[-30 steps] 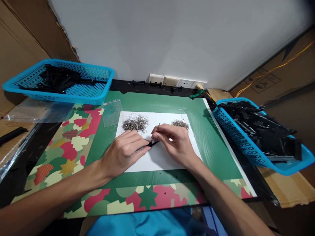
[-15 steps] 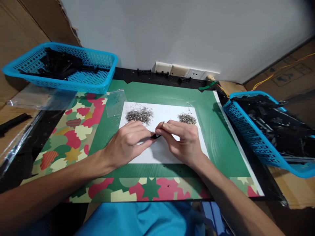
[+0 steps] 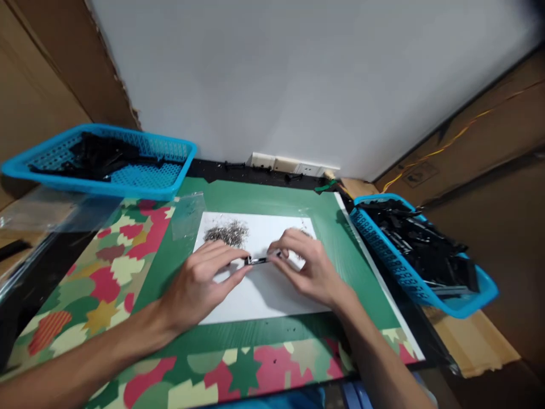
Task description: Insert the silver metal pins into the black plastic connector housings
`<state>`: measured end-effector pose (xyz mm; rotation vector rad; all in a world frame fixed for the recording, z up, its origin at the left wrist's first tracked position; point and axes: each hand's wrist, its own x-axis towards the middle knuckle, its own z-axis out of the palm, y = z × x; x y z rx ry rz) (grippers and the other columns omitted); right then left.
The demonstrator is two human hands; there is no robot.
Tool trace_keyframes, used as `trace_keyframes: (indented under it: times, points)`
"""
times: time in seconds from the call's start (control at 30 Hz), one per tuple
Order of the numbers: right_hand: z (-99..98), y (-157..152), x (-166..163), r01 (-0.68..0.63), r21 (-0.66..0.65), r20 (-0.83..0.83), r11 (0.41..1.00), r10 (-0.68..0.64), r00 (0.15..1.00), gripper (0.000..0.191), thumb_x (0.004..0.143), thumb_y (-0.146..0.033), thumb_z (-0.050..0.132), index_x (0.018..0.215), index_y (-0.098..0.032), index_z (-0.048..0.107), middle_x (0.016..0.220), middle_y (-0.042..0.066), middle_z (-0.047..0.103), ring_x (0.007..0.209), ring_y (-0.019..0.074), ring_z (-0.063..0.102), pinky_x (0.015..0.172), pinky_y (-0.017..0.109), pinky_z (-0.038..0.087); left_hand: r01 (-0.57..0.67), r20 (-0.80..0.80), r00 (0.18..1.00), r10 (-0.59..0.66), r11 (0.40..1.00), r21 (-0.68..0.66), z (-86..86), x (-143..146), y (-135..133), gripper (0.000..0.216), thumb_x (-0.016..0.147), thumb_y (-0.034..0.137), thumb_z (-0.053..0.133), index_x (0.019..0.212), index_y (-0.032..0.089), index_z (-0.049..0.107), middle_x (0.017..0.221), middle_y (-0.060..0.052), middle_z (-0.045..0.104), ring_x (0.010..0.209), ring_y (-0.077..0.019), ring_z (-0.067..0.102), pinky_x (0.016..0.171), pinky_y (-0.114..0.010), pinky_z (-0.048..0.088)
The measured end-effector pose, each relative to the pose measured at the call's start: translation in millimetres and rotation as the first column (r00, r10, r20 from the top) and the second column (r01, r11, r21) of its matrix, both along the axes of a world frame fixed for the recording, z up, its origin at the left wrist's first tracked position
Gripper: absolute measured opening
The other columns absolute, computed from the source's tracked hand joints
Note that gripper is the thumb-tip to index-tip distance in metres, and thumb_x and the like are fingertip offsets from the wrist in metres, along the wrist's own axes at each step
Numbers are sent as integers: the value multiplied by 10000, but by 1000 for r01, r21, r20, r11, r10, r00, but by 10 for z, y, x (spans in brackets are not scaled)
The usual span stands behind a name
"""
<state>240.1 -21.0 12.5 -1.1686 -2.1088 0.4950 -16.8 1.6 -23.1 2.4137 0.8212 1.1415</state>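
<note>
A small slim black part with a shiny strip [image 3: 259, 261] is held level above a white sheet [image 3: 255, 304]. My left hand [image 3: 204, 275] pinches its left end between thumb and fingers. At its right end, the thumb and fingers of my right hand [image 3: 306, 264] are closed on it; whether they also hold a smaller piece is hidden. Behind my left hand lies a heap of tiny metal pieces [image 3: 227, 232]. A second small heap [image 3: 305, 233] is mostly covered by my right hand.
A blue basket [image 3: 170, 190] of black parts stands at the back left, another blue basket [image 3: 383, 267] at the right. A clear plastic bag [image 3: 187, 216] lies on the green mat [image 3: 255, 196]. Wall sockets [image 3: 287, 165] and several black parts line the back edge.
The view has tilted and shifted. My hands have moved slightly apart, and the black part between them now shows lengthwise with its shiny strip. The thin piece at my right fingertips no longer shows.
</note>
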Motion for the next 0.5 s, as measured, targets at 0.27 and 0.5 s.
trace_keyframes:
  times: [0.27, 0.5]
  points:
    - [237, -145, 328, 170, 172, 171, 970, -199, 965, 103, 1036, -230, 635, 997, -221, 730, 909, 44, 705, 872, 208, 609, 830, 353, 454, 1, -48, 999, -4, 999, -46, -96, -43, 30, 321, 1045, 271, 639, 1365, 256, 653, 1108, -57, 782, 921, -225, 734, 892, -397, 543]
    - [700, -520, 2170, 894, 354, 69, 275, -961, 268, 231, 906, -396, 694, 966, -197, 795, 860, 98, 777, 775, 250, 701, 716, 345, 481, -85, -65, 995, 79, 990, -109, -192, -33, 54, 290, 1058, 381, 574, 1301, 292, 703, 1191, -52, 798, 1067, -274, 761, 908, -393, 593]
